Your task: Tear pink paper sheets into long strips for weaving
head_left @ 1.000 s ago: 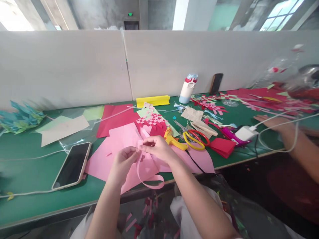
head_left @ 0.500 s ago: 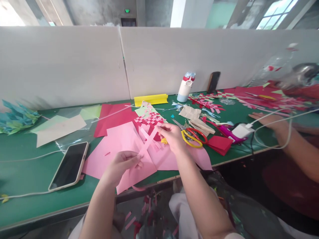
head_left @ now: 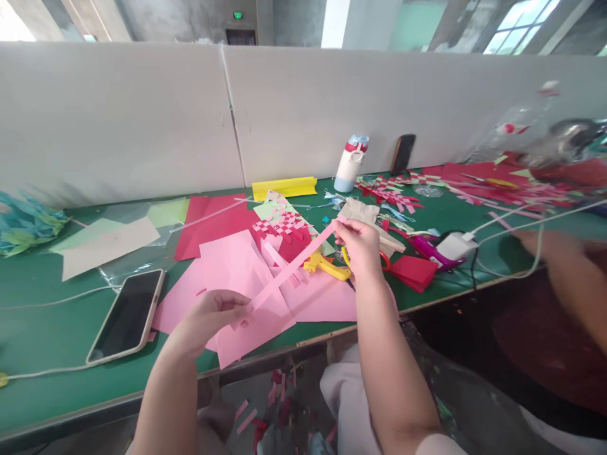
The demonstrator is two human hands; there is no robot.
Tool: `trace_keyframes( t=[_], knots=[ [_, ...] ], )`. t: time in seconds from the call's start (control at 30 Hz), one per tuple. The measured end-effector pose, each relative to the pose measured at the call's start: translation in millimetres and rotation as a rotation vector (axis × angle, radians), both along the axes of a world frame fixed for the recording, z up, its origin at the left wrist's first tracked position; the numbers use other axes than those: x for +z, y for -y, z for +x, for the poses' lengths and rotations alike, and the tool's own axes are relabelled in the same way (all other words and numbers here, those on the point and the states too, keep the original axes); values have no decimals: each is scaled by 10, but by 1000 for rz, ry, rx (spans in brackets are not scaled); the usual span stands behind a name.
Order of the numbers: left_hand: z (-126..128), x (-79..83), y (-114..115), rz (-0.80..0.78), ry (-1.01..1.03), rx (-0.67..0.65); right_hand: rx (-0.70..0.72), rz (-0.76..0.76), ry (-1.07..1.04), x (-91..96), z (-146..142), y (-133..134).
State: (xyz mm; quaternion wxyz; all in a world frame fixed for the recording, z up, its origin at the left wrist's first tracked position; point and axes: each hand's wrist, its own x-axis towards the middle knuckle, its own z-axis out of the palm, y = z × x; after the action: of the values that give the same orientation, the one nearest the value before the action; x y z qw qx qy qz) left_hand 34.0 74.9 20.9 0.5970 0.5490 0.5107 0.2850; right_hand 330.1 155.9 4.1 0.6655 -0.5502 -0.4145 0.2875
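A long pink paper strip (head_left: 294, 264) stretches between my two hands, slanting up to the right. My left hand (head_left: 215, 319) pinches its lower end above the pink paper sheets (head_left: 227, 259). The upper end is pinched by my right hand (head_left: 358, 243), fingers closed. Under the strip lie more cut pink strips (head_left: 279, 259) and a yellow glue gun (head_left: 327, 265). Behind them sits a red and pink woven paper piece (head_left: 284, 226). Scissors with yellow and red handles (head_left: 385, 260) are mostly hidden behind my right hand.
A phone (head_left: 127, 318) lies at the left. A bottle (head_left: 351, 163) and another phone (head_left: 403, 155) stand by the white partition (head_left: 142, 120). Red folded paper (head_left: 413, 272) and a white charger (head_left: 456, 246) with cables are at right, near another person's arm (head_left: 573, 272).
My hands have moved apart, the right one up and right, the left one down and left, so more of the strip shows. The yellow glue gun is now uncovered.
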Motion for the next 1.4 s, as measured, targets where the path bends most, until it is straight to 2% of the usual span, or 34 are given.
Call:
trace_keyframes(
  t=[0.17,0.3,0.37,0.5,0.57,0.7,0.97,1.1,1.27,1.33,1.4],
  knots=[
    [-38,-62,-20,-62,1,160,-74,11,59,14,47,2],
    [86,-115,-36,-58,55,294,-63,102,323,82,-216,111],
    [161,-130,-44,-68,117,327,38,168,437,109,-427,192],
    [262,-134,-52,-64,227,397,450,209,587,94,-843,340],
    [284,-124,-52,-57,275,411,594,239,638,60,-991,388],
    [282,-102,-47,-38,362,410,683,322,748,-1,-1116,425],
    [233,-60,-19,45,480,509,749,420,921,34,-1065,456],
    [245,-27,-21,55,475,493,745,409,777,44,-1102,469],
    [268,-14,6,165,406,550,606,161,413,7,-1128,422],
    [286,-3,27,198,348,526,662,14,337,-17,-1120,395],
    [309,11,45,219,278,471,789,-121,258,-41,-1115,376]
  ],
)
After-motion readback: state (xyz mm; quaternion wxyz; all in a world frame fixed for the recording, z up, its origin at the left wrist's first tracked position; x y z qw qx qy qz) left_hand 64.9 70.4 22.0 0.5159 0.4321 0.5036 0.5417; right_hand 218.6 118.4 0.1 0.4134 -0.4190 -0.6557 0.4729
